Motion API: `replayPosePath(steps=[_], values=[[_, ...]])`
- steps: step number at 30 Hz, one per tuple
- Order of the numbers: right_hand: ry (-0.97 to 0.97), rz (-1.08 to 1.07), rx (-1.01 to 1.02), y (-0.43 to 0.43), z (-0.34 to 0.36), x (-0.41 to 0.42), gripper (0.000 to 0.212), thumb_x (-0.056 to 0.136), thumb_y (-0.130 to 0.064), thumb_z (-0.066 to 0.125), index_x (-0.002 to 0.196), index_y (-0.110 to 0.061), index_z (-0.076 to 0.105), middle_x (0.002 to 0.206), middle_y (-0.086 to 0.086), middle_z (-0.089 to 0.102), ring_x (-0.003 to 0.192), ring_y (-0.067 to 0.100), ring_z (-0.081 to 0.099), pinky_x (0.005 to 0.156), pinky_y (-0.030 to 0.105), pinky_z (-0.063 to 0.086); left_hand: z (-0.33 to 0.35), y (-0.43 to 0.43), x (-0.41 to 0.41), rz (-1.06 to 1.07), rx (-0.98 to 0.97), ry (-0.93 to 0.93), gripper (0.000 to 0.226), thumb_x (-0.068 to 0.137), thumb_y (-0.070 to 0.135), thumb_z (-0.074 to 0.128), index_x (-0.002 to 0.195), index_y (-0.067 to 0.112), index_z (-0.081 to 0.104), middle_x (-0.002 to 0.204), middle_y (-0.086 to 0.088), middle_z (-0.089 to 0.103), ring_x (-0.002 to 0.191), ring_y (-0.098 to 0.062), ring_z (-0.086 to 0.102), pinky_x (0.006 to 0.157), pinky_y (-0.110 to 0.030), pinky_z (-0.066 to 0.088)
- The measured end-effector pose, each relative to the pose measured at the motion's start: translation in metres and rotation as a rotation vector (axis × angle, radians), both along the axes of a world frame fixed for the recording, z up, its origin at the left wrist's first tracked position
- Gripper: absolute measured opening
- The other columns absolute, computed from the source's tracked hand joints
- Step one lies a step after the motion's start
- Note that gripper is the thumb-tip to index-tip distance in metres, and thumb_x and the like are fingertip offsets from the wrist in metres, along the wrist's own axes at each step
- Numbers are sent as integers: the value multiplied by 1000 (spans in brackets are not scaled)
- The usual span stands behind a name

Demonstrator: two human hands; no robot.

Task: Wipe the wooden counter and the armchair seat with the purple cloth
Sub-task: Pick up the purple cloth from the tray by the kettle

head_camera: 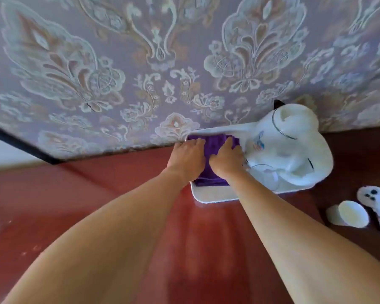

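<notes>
Both hands are on the purple cloth (207,148), far centre of the scene. The cloth lies folded on the left part of a white tray (213,195), and the tray sits on the red-brown wooden counter (119,194), its far edge against the wall.

Left hand (185,159): palm down on the cloth's left side, fingers extended toward the wall. Grip is open, pressing flat, no pinch visible.

Right hand (225,160): palm down on the cloth's right side, just beside the left hand, with purple showing between them. Fingers reach the cloth's far edge. Grip is open too, flat on the fabric. Fingertips are slightly blurred, so I cannot tell whether they hook over the edge.

Both forearms are bare and run in from the near edge.

A white kettle (294,150) with a faint printed motif stands on the right part of the tray, touching or just beside the cloth's right edge. A clear glass (266,176) stands on the tray just right of the right wrist, in front of the kettle.

On the counter, right of the tray, a white cup (349,213) lies on its side. Just right of it is a white elongated item with dark dots (375,205), type unclear.

Wall (119,73): lilac wallpaper with large floral damask.
</notes>
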State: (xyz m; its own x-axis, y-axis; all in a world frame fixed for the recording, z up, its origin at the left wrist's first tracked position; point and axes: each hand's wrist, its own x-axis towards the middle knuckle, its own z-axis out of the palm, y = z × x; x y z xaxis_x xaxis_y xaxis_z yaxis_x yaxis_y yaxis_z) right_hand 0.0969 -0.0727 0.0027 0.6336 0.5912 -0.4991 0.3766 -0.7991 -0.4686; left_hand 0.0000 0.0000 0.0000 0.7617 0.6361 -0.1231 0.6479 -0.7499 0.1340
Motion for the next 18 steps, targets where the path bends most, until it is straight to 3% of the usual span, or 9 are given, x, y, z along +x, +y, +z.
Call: replayPosePath(steps=[5,8,11,15,18], values=[[-68,-61,22,4,-35,-4,95,96,-31,61,159,-7,-6,161,35,2,150,46,6,121,52,8,-27,12,14,-57,134,154,51,95,34,50,140,10,43,144,-9,51,134,-30,41,106,-43,33],[-195,-96,87,6,-43,-5,97,90,-30,66,159,-7,2,155,32,21,142,47,22,118,54,18,-37,14,19,-82,209,191,52,94,38,48,137,8,42,140,-12,51,128,-33,41,105,-42,32],[-143,-178,153,9,-46,-1,96,88,-26,69,157,-3,7,148,28,36,136,44,36,116,53,27,-35,18,28,-43,212,214,55,93,46,48,131,6,47,131,-16,52,119,-35,43,102,-43,31],[41,-297,222,11,-42,8,73,80,-31,81,134,2,43,130,21,60,121,41,57,102,52,45,-28,30,35,-10,111,240,56,88,53,55,123,9,57,127,-13,54,120,-35,44,107,-47,28],[95,-285,289,5,-39,11,55,74,-28,83,115,-3,57,108,11,69,104,35,64,84,38,51,-23,30,27,-7,66,168,44,82,48,60,110,15,64,121,-12,54,117,-34,43,103,-46,30]])
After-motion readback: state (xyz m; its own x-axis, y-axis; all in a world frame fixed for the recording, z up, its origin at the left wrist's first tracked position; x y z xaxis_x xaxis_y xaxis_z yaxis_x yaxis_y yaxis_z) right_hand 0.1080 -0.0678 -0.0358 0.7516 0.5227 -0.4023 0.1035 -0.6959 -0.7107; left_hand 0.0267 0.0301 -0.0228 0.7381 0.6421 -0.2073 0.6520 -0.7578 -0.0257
